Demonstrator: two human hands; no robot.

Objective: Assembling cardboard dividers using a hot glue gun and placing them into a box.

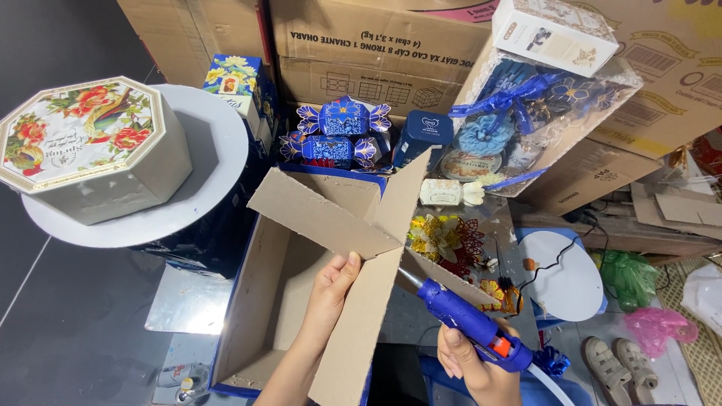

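Amid stacked cartons, left hand (331,280) pinches corrugated cardboard box (301,301) flap; right hand (481,361) grips blue glue gun (470,323).

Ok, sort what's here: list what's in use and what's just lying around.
In use:
- left hand on cardboard insert
- right hand holding blue glue gun
- open box

Lying about:
- octagonal floral box
- candy-shaped boxes
- sandals

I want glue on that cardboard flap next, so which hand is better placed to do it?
Probably the right hand: it grips the blue glue gun, whose nozzle points at the cardboard box near the flap. The left hand is busy, with fingers on the flap's edge.
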